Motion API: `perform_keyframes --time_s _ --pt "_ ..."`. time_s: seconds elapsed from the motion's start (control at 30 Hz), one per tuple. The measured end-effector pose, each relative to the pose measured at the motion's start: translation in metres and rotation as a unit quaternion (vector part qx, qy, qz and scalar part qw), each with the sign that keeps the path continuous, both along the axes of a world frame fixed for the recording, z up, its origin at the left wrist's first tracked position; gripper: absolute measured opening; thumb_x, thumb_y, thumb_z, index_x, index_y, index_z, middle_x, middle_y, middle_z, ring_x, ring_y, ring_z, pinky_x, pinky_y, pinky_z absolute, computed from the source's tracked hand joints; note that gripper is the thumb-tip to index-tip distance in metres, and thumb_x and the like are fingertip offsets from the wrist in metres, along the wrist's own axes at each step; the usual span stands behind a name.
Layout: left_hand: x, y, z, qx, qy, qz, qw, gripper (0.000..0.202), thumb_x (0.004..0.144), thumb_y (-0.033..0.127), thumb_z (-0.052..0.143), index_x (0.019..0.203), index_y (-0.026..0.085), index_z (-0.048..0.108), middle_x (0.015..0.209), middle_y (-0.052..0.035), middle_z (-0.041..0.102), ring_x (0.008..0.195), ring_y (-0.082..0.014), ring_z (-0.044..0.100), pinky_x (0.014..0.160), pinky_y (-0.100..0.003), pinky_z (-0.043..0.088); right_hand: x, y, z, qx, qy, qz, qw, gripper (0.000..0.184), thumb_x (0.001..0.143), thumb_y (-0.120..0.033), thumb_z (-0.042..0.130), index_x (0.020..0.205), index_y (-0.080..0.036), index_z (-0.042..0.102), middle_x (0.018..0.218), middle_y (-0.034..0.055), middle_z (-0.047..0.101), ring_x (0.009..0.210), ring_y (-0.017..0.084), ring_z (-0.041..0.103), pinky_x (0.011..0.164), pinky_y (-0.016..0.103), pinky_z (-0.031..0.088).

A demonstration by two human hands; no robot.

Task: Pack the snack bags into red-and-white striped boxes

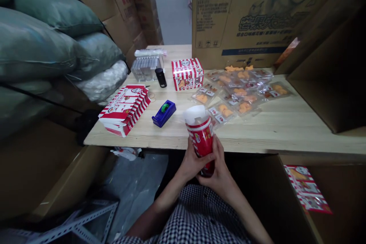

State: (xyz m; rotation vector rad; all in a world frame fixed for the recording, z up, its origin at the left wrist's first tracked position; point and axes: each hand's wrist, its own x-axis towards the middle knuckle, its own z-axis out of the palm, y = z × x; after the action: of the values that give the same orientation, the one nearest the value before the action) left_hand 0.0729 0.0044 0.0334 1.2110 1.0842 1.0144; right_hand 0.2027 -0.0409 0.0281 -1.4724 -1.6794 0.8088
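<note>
in the head view, the left hand (191, 162) and the right hand (219, 164) are wrapped around a red-and-white printed carton (203, 139) — fingers closed on its lower part, just off the front edge of the wooden table (288, 131). it looks rounded out, its white upper end standing open, so it seems formed but unclosed. one striped carton (187, 75) stands folded into a box; a stack of striped cartons (125, 107) lies flattened, apparently unformed. clear snack pouches (245, 107) lie loose beyond — whether the held carton contains any, i cannot tell.
</note>
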Motion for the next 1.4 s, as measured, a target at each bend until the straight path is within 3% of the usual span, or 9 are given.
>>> perform_keyframes --time_s 0.13,0.27,0.4,0.5,0.6,0.73,0.9,1.1,1.4 --pt "-0.003 0.006 -0.004 -0.016 -0.019 -0.025 0.999 0.07 0.073 0.036 0.082 0.133 0.018 0.051 0.129 -0.0128 0.066 0.116 -0.0263 0.064 0.103 -0.043 0.05 0.001 -0.009 0.002 -0.035 0.097 0.018 0.995 0.115 0.074 -0.02 0.073 0.158 -0.037 -0.003 0.165 0.0047 0.0 0.153 0.03 0.009 0.118 0.047 0.033" --pt "-0.013 0.012 -0.01 -0.071 -0.022 0.03 0.997 0.049 0.073 0.036 0.081 0.115 0.016 0.063 0.109 -0.0104 0.075 0.098 -0.0256 0.071 0.091 -0.04 0.056 0.013 -0.013 0.002 -0.099 0.21 -0.016 0.972 0.095 0.083 -0.029 0.071 0.157 -0.041 0.012 0.162 0.002 0.015 0.152 0.025 0.017 0.116 0.041 0.036" --pt "-0.023 0.013 -0.005 -0.127 -0.09 -0.028 0.987 0.043 0.074 0.033 0.082 0.108 0.014 0.065 0.11 -0.0115 0.075 0.094 -0.0252 0.072 0.087 -0.039 0.057 0.032 -0.005 0.003 -0.161 0.386 -0.09 0.904 0.096 0.086 -0.042 0.071 0.156 -0.046 0.006 0.154 0.0027 0.042 0.138 0.026 0.047 0.111 0.048 0.043" --pt "-0.021 0.008 0.003 -0.168 -0.154 -0.095 0.969 0.05 0.074 0.029 0.082 0.117 0.015 0.061 0.114 -0.0117 0.073 0.097 -0.0266 0.071 0.089 -0.041 0.056 0.04 0.001 0.001 -0.235 0.476 -0.099 0.842 0.076 0.079 -0.051 0.076 0.146 -0.038 0.042 0.14 0.0064 0.061 0.123 0.033 0.061 0.1 0.052 0.052" --pt "-0.015 0.0 0.008 -0.159 -0.19 -0.128 0.96 0.066 0.072 0.027 0.084 0.13 0.02 0.054 0.128 -0.0124 0.067 0.113 -0.0298 0.066 0.096 -0.043 0.053 0.038 0.0 -0.006 -0.263 0.505 -0.09 0.817 0.063 0.065 -0.054 0.086 0.119 -0.028 0.066 0.122 0.0102 0.072 0.111 0.036 0.068 0.096 0.053 0.054" --pt "-0.008 -0.009 0.008 -0.131 -0.17 -0.184 0.959 0.062 0.076 0.033 0.08 0.131 0.017 0.055 0.131 -0.0149 0.064 0.12 -0.0311 0.062 0.1 -0.044 0.05 0.029 -0.005 -0.012 -0.25 0.502 -0.124 0.819 0.055 0.056 -0.043 0.093 0.103 -0.024 0.071 0.102 0.0087 0.079 0.097 0.033 0.073 0.092 0.051 0.055" --pt "-0.009 -0.014 0.005 -0.119 -0.109 -0.068 0.985 0.056 0.079 0.034 0.078 0.128 0.02 0.055 0.126 -0.0116 0.068 0.11 -0.0266 0.066 0.096 -0.04 0.053 0.03 -0.003 -0.009 -0.255 0.5 -0.108 0.82 0.046 0.06 -0.034 0.093 0.1 -0.021 0.076 0.101 0.0083 0.079 0.091 0.029 0.075 0.091 0.046 0.057" --pt "-0.013 -0.016 -0.002 -0.121 -0.073 -0.097 0.985 0.033 0.082 0.037 0.074 0.105 0.014 0.07 0.106 -0.01 0.076 0.086 -0.0234 0.072 0.078 -0.034 0.057 0.033 -0.002 -0.02 -0.246 0.471 -0.119 0.839 0.037 0.059 -0.036 0.093 0.089 -0.02 0.078 0.09 0.0072 0.08 0.079 0.027 0.076 0.083 0.043 0.059" --pt "-0.021 -0.018 -0.018 -0.144 -0.095 -0.067 0.983 0.032 0.074 0.029 0.081 0.102 0.015 0.071 0.098 -0.0073 0.077 0.081 -0.021 0.072 0.077 -0.033 0.057 0.057 0.0 -0.008 -0.212 0.491 -0.038 0.844 0.041 0.077 -0.035 0.082 0.115 -0.027 0.069 0.114 0.0051 0.076 0.097 0.023 0.073 0.089 0.038 0.057"
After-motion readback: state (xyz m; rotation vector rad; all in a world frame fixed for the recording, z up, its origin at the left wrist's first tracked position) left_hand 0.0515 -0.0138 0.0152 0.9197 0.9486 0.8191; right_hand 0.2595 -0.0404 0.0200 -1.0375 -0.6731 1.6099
